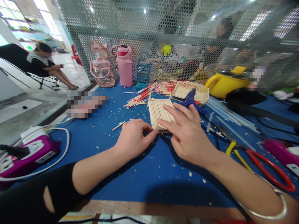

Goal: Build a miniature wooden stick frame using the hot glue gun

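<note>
A small panel of wooden sticks [158, 109], laid side by side, lies on the blue tabletop in front of me. My left hand [135, 137] is closed at its near left corner, thumb and fingertips pinching the edge. Over the right side of the panel, my right hand [190, 133] has its fingers spread, the index fingertip resting on the sticks near that corner. A short stick stands up at the panel's far left corner. Just beyond my right hand is a blue glue gun [192, 101], partly covering a larger stick-built tray [187, 90].
Red-and-white packs of sticks [144, 95] lie behind the panel. Clear glue sticks [233, 115], red-handled pliers [271, 168] and a yellow pot [227, 82] are at right. Left are a purple power strip [35, 152] and cable. Pink bottles [125, 67] stand before a perforated metal screen.
</note>
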`<state>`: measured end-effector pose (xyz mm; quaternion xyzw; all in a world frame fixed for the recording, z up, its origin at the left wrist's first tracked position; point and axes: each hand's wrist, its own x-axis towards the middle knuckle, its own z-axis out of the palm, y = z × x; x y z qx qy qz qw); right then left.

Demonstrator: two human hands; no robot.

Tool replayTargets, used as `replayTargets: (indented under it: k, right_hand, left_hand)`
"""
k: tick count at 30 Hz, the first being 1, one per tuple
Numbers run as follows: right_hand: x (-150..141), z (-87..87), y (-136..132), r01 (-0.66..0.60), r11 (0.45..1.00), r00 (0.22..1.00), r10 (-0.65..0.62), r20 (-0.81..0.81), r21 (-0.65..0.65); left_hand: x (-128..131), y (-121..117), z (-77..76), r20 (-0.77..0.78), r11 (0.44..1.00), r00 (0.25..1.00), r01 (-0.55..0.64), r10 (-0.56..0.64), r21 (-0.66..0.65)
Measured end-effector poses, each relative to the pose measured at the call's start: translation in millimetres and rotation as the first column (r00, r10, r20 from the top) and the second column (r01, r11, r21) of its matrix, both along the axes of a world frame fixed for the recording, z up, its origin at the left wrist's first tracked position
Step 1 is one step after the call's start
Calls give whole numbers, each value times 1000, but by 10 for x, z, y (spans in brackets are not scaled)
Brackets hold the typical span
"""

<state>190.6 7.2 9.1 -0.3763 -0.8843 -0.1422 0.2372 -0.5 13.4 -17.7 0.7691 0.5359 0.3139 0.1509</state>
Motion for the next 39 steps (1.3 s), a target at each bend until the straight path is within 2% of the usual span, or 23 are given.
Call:
replayTargets:
  k: [13,22,39]
  right_hand:
    - [7,1,-10,3,1000,1000,-3,24,-12]
    - [-1,3,-22,-22,1000,999,23,-23,7]
    - [10,-3,-6,-20,999,999,19,-30,-26]
  left_hand:
    - [-60,20,2,-39,999,998,53,-53,10]
    - [-62,5,-11,-57,997,996,70,-68,23]
    - [-35,12,-13,-50,997,996,69,-67,31]
